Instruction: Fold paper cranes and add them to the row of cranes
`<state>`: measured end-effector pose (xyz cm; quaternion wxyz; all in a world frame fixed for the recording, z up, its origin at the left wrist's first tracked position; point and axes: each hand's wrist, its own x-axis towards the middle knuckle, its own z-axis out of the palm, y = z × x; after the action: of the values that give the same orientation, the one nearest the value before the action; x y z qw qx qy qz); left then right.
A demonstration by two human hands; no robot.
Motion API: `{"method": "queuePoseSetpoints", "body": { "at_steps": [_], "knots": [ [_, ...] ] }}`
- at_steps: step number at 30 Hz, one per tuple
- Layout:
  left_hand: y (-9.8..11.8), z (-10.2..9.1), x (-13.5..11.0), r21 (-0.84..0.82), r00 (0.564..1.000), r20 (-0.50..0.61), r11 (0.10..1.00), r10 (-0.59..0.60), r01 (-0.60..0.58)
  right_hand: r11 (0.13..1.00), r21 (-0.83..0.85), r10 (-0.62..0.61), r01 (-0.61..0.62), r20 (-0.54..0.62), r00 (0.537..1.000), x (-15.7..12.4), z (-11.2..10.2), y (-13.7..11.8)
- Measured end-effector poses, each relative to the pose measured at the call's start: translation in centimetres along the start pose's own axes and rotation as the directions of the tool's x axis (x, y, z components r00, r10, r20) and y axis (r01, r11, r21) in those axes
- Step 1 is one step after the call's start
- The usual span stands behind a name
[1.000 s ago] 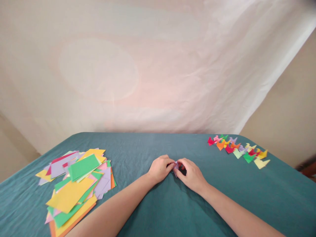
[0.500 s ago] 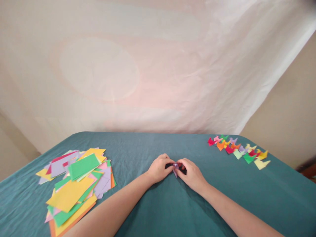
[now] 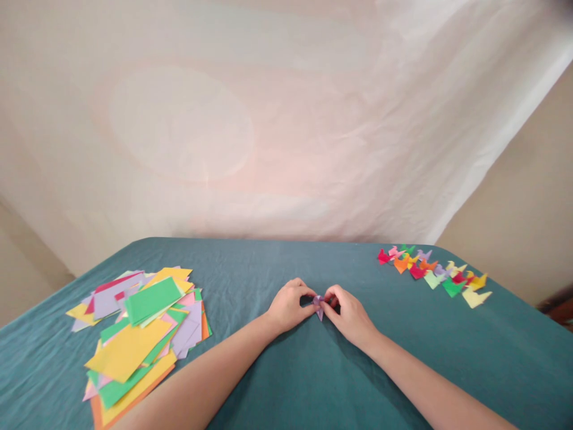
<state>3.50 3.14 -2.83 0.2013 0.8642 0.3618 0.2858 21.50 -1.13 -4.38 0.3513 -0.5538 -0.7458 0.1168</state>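
Note:
A small piece of folded purple paper (image 3: 319, 306) is held between my two hands, just above the middle of the table, with a narrow point facing me. My left hand (image 3: 292, 306) pinches its left side between thumb and fingers. On the other side, the thumb and fingers of my right hand (image 3: 348, 313) close on its right edge. The fingertips cover part of the paper, so its full shape is hidden.
A loose heap of coloured paper sheets (image 3: 134, 352) lies on the left of the teal-covered table (image 3: 268, 388). Several small folded paper birds (image 3: 453, 287) stand in rows at the right. A pale cloth (image 3: 286, 149) hangs behind the table.
My right fingers have shifted slightly on the purple paper, and a little more of it shows. Both hands stay in nearly the same place.

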Motion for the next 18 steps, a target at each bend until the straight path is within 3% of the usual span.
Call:
{"method": "queuePoseSetpoints", "body": {
  "at_steps": [2, 9, 18],
  "knots": [
    [-0.02, -0.02, 0.0, 0.0, 1.0, 0.004, 1.0, 0.0, 0.0, 1.0, 0.017, 0.017, -0.017, -0.002, 1.0, -0.07, -0.06, 0.07],
    [0.17, -0.05, -0.15, -0.012, 0.999, -0.008, 0.999, -0.031, 0.031, 0.992, 0.07, -0.107, 0.109, -0.023, 0.994, -0.26, -0.51, -0.15],
    [-0.04, 0.16, -0.4, -0.013, 0.997, -0.026, 0.997, -0.078, 0.078, 0.98, 0.196, 0.046, -0.045, -0.001, 0.999, -0.45, -0.06, -0.9]
  ]
}}
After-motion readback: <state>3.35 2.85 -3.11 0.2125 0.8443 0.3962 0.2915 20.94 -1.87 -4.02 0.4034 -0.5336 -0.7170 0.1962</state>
